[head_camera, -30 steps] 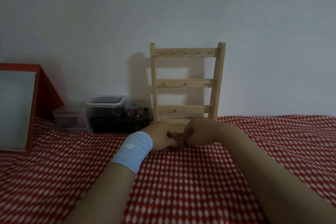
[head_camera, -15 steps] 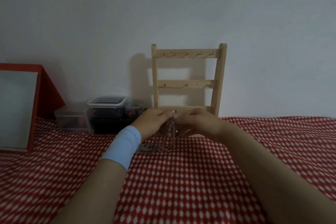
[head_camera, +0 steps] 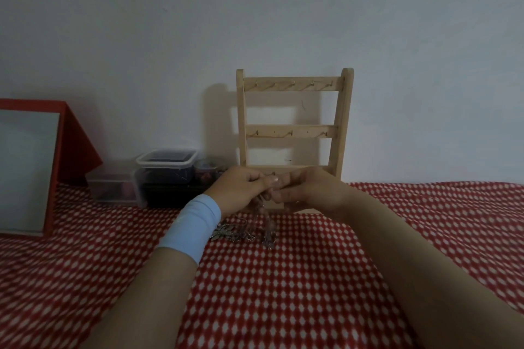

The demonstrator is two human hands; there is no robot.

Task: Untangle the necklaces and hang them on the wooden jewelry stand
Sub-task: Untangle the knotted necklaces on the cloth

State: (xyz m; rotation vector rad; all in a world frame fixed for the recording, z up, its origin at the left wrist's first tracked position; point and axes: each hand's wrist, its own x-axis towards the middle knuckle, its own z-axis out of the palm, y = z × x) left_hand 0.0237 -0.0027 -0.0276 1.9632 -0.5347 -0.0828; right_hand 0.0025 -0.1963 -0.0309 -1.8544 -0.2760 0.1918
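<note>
Our left hand [head_camera: 241, 190] curls its fingers and pinches the necklaces [head_camera: 246, 232] up high. They hang down in a knot onto the red cloth [head_camera: 283, 292]. Our right hand [head_camera: 309, 190] pinches them too, just in front of the stand [head_camera: 295, 133].

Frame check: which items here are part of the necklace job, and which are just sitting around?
In the job:
tangled necklaces, pinched by the left hand and the right hand
wooden jewelry stand, visible hooks bare

Lying about:
lidded plastic tub
clear box
small jar
red-framed panel
checked cloth
</note>
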